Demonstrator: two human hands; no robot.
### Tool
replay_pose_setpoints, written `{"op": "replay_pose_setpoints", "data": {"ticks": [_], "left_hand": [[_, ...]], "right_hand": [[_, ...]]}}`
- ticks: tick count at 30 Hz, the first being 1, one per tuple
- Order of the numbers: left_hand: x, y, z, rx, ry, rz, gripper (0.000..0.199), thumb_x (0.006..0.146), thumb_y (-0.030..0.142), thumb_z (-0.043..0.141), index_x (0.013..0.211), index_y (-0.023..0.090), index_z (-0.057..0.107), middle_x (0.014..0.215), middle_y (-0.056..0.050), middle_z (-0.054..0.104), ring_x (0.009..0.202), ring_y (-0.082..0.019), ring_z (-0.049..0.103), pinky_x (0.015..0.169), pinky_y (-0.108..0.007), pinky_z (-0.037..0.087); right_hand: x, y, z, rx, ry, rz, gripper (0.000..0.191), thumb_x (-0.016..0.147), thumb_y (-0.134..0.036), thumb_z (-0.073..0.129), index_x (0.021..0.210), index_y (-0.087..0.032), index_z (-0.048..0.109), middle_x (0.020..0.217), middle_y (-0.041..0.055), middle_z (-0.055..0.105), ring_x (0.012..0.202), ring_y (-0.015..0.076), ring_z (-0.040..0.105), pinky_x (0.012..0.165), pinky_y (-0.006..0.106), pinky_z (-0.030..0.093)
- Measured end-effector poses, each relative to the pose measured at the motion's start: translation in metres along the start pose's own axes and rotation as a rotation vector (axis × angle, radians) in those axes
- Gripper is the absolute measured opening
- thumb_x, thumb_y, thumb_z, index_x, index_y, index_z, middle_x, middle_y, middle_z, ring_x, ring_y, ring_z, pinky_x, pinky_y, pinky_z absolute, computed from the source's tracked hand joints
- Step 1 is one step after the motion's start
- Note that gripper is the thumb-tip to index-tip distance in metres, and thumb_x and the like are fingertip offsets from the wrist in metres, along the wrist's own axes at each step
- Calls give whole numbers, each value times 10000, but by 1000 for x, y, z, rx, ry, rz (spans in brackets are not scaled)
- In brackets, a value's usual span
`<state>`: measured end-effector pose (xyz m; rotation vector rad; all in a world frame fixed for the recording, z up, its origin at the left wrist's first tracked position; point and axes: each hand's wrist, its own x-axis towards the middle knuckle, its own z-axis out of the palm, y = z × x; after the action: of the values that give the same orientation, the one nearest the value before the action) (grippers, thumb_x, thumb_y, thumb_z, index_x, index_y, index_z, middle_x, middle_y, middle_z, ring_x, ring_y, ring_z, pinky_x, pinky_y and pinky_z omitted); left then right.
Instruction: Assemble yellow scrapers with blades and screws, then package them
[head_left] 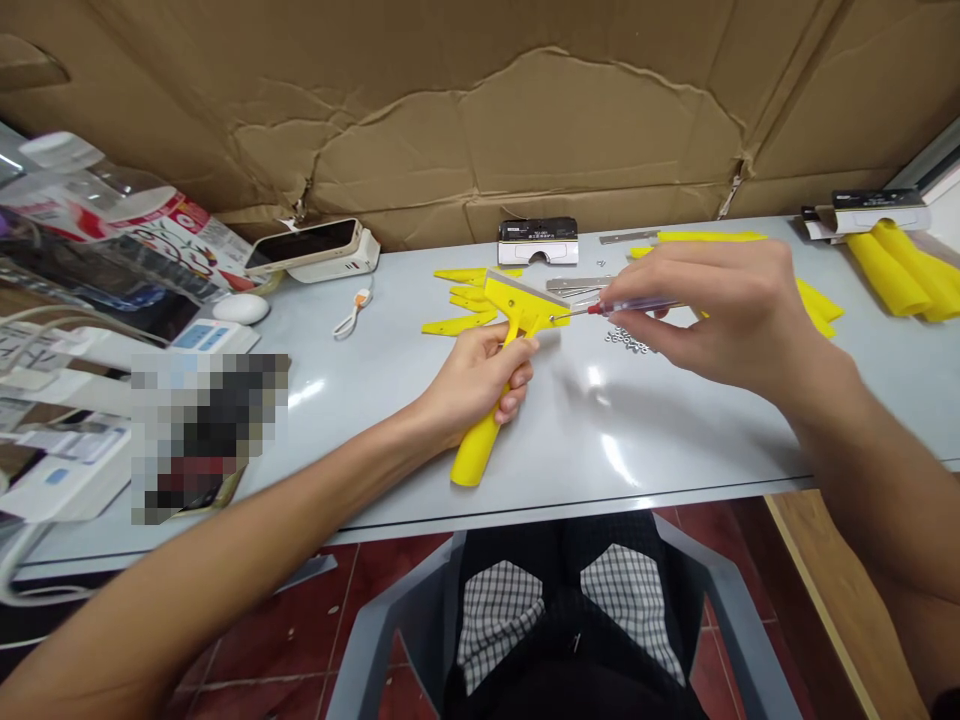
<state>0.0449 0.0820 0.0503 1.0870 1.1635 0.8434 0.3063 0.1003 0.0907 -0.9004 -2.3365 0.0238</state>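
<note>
My left hand (487, 380) is wrapped round the handle of a yellow scraper (478, 450), its wide head pointing away from me. A metal blade strip runs along the far edge of that head. In my right hand (720, 310) is a small screwdriver (637, 304) with a clear handle, pinched between thumb and fingers. Its tip meets a screw at the right side of the scraper head. Under my right hand lies a pile of small screws or nuts (630, 342). Yellow plastic parts (457, 326) lie behind the scraper, and metal blades (577, 285) lie beside it.
At the back stands a black-and-white package (538, 242). Several yellow scraper handles (889, 275) lie far right. On the left are a phone (307, 248) on a white box, a short cable (352, 312), a white mouse (241, 308) and a large bottle (127, 215). Cardboard (405, 150) walls the back.
</note>
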Motion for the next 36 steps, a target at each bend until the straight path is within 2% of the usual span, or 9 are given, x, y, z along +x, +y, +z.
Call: {"op": "replay_pose_setpoints", "data": {"ticks": [6,9,15,21,25,27,30,36], "left_hand": [[0,0,0,1,0,-6,216,987,233,678,841,226,519,587,79,488,365,-53,406,325,-165,318],[0,1,0,4,-6,-11,203,999,229,659,849,223,522,585,83,490,359,-50,401,324,-162,318],[0,2,0,-6,-9,-19,218,980,232,677,835,226,514,568,87,484,347,-48,386,322,-163,316],[-1,3,1,-18,-6,-20,242,973,236,692,822,230,502,567,85,477,353,-49,394,325,-165,315],[-1,2,1,-27,-4,-26,257,953,243,722,826,232,499,569,88,474,351,-47,384,321,-165,311],[-1,2,1,-31,-3,-17,255,949,246,726,830,232,501,575,88,474,356,-49,389,319,-164,313],[-1,2,0,-27,-3,-9,247,956,242,712,828,232,501,581,85,474,360,-52,396,319,-162,316],[1,2,0,-21,2,-8,229,964,226,688,827,226,505,577,84,471,362,-51,398,315,-159,312]], "right_hand": [[5,-1,9,68,16,-34,208,1012,-294,630,1171,-316,763,1167,95,737,1055,315,714,899,511,608],[6,0,7,76,73,-82,194,967,-240,641,1148,-285,698,1143,111,693,1024,305,679,840,492,618],[4,1,4,82,25,37,150,1018,-276,632,1144,-339,683,1131,98,689,1000,307,676,793,506,648],[6,2,3,46,126,-107,65,1059,-267,623,1080,-280,683,1065,76,711,946,258,705,812,436,609],[5,3,1,-7,47,-4,162,1059,-307,616,1132,-280,758,1097,100,730,986,300,718,842,467,595],[4,4,1,-28,0,44,195,1073,-334,587,1144,-285,762,1045,89,748,942,298,725,830,466,589],[2,4,1,-52,-17,55,196,1089,-356,557,1144,-288,733,937,55,764,881,280,738,804,438,575],[1,2,-7,-37,-76,78,235,1006,-280,635,1234,-262,691,914,67,783,745,268,711,717,435,545]]}}
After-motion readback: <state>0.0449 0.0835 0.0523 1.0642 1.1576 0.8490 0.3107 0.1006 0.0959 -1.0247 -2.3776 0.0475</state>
